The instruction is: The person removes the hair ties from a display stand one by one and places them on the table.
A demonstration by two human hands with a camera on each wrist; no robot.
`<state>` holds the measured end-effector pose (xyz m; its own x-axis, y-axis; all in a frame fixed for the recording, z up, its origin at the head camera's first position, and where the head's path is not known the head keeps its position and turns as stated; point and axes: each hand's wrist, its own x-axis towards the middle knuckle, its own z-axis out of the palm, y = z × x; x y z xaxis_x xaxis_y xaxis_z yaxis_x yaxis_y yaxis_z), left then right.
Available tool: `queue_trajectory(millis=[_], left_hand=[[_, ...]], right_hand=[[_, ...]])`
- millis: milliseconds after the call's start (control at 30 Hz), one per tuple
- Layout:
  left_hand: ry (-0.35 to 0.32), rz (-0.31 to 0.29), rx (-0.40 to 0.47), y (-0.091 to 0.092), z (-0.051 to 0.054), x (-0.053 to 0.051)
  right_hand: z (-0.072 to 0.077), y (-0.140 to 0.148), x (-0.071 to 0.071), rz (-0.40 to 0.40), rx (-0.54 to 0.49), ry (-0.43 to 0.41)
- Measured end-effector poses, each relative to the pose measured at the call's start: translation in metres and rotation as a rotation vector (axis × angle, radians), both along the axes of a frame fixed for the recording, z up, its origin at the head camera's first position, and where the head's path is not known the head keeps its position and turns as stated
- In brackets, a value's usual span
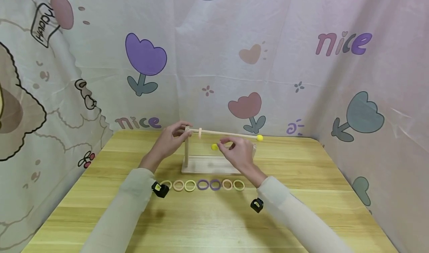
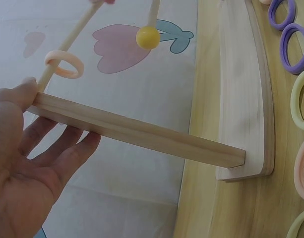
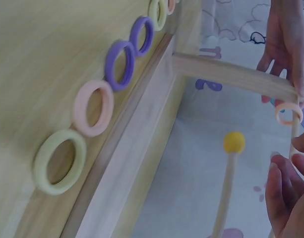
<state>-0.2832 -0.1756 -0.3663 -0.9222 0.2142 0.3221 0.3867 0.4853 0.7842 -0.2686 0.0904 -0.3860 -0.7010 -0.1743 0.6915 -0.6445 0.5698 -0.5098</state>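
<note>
A wooden stand (image 1: 207, 165) with two upright posts stands on the table. My left hand (image 1: 171, 139) grips the top of its left post (image 2: 137, 129), thumb above and fingers along the underside. From that post a thin rod (image 1: 231, 134) runs right to a yellow ball (image 1: 259, 138). A peach ring (image 2: 72, 73) hangs on the rod close to my left hand. My right hand (image 1: 238, 154) is by the middle of the rod, fingers loosely bent with a gap to the thumb; contact with the rod is unclear. Near its fingertips is another yellow ball (image 3: 234, 143), on a lower rod (image 3: 225, 193).
In front of the stand lies a row of several rings, among them a purple ring (image 3: 110, 67), a pink ring (image 3: 81, 106) and a pale green ring (image 3: 41, 166). A patterned cloth (image 1: 214, 59) hangs behind the wooden table (image 1: 214, 223).
</note>
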Motion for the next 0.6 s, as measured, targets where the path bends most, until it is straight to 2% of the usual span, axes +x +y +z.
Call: queue_trajectory(millis=[200, 600], left_hand=[[0.007, -0.004, -0.005, -0.001, -0.001, -0.002], [0.018, -0.02, 0.009, -0.001, -0.002, -0.003]], right_hand=[[0.003, -0.021, -0.004, 0.014, -0.027, -0.025], [0.0, -0.049, -0.01, 0.004, -0.046, 0.047]])
